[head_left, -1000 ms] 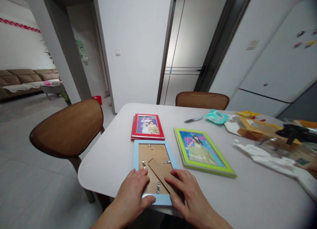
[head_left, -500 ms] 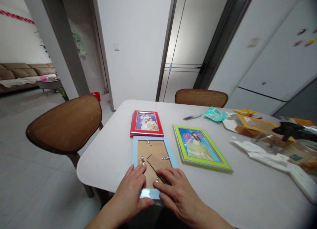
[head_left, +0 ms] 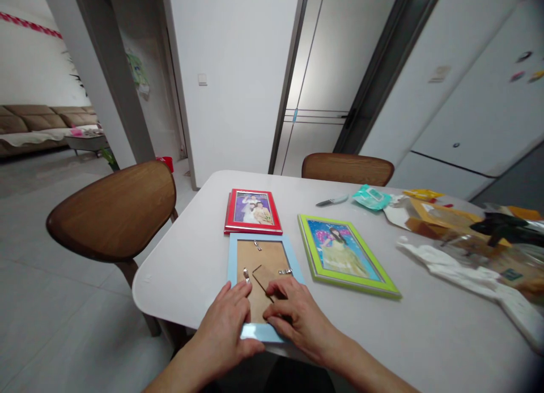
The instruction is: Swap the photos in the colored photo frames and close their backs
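Observation:
A light-blue picture frame (head_left: 233, 262) lies face down, its brown backing board (head_left: 272, 257) upward. Metal clips (head_left: 257, 245) sit round the board, and a thin dark L-shaped line runs across it. My left hand (head_left: 227, 319) grips the near left corner, fingers on top and thumb along the near edge. Over the lower right of the board, my right hand (head_left: 300, 316) has bent fingers, thumb and fingertips close together. Whatever lies under those fingertips is hidden. Beyond is a red picture frame (head_left: 228, 214); to the right, a lime-green picture frame (head_left: 308, 254), both face up.
A knife (head_left: 332, 201) and a teal packet (head_left: 371, 197) lie toward the back of the white table (head_left: 182, 268). Wrappings, white plastic (head_left: 450, 268) and a cardboard piece (head_left: 437, 217) crowd the right side. Wooden chairs stand left (head_left: 114, 211) and behind (head_left: 348, 169).
My right hand has drawn its fingers up into a tighter bend and shifted slightly right, baring more of the near rim. The left hand and frames stay put.

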`<state>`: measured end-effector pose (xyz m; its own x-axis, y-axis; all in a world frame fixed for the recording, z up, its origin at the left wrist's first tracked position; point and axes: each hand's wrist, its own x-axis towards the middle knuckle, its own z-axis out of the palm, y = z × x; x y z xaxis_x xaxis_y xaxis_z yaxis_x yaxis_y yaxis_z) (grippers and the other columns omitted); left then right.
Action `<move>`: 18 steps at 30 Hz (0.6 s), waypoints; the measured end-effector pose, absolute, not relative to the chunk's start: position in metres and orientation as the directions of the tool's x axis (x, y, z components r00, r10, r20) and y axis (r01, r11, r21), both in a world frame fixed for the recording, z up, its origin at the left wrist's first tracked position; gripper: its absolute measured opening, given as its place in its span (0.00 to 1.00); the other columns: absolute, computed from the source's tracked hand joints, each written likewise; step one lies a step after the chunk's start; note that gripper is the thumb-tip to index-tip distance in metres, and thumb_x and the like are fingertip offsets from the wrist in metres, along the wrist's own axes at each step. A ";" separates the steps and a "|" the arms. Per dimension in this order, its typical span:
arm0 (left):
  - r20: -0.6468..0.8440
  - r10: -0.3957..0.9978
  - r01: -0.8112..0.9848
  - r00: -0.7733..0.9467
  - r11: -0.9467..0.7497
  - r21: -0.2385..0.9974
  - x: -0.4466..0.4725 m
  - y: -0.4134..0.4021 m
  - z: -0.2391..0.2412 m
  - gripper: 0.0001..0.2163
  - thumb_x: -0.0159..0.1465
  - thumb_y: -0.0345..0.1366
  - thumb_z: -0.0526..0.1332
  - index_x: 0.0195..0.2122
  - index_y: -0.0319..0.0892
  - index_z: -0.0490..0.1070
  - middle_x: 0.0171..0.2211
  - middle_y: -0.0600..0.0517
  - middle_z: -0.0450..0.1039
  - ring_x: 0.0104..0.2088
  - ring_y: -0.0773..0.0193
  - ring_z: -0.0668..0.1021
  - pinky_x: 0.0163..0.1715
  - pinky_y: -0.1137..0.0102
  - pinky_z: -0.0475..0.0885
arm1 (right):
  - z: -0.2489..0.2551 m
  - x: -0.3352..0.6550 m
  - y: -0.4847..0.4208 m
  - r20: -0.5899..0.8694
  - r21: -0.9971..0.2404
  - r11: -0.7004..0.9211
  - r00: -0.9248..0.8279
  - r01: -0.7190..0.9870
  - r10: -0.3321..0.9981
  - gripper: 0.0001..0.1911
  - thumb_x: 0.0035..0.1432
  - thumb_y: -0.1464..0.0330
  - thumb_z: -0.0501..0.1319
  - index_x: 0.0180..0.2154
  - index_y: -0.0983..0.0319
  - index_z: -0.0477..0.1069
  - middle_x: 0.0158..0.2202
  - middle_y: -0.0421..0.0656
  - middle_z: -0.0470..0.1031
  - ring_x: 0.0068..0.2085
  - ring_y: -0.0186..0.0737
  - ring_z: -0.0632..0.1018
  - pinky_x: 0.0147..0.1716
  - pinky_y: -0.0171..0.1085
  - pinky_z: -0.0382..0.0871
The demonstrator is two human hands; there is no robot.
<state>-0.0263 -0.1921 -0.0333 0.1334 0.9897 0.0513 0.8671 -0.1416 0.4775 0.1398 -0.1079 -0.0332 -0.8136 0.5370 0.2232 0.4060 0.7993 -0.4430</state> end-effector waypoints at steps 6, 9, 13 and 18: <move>0.058 0.990 0.864 0.129 -0.141 0.483 -0.026 -0.192 -0.032 0.15 0.41 0.38 0.68 0.29 0.42 0.66 0.54 0.44 0.60 0.55 0.56 0.59 0.54 0.56 0.49 | -0.028 0.148 -0.110 0.248 -0.451 0.815 -0.826 0.364 0.506 0.08 0.52 0.69 0.55 0.32 0.54 0.72 0.40 0.41 0.67 0.43 0.38 0.66 0.42 0.39 0.60; 0.037 0.991 0.866 0.129 -0.131 0.483 -0.026 -0.192 -0.030 0.16 0.40 0.38 0.68 0.29 0.42 0.66 0.54 0.43 0.59 0.55 0.56 0.59 0.54 0.56 0.49 | -0.033 0.151 -0.094 0.313 -0.443 0.751 -0.700 0.490 0.642 0.11 0.53 0.70 0.53 0.36 0.58 0.71 0.37 0.44 0.69 0.40 0.38 0.68 0.41 0.38 0.62; 0.014 0.992 0.868 0.124 -0.115 0.483 -0.025 -0.191 -0.026 0.16 0.40 0.38 0.68 0.29 0.41 0.66 0.54 0.42 0.58 0.56 0.56 0.59 0.55 0.57 0.49 | -0.041 0.154 -0.065 0.320 -0.346 0.653 -0.569 0.674 0.757 0.11 0.52 0.71 0.53 0.35 0.63 0.72 0.33 0.46 0.69 0.37 0.40 0.69 0.39 0.39 0.63; -0.016 0.993 0.865 0.116 -0.093 0.492 -0.024 -0.191 -0.023 0.16 0.40 0.37 0.68 0.29 0.41 0.66 0.54 0.43 0.58 0.56 0.55 0.59 0.55 0.56 0.48 | -0.044 0.145 -0.052 0.294 -0.276 0.648 -0.579 0.710 0.760 0.12 0.53 0.72 0.51 0.29 0.63 0.73 0.29 0.45 0.68 0.34 0.39 0.68 0.36 0.37 0.62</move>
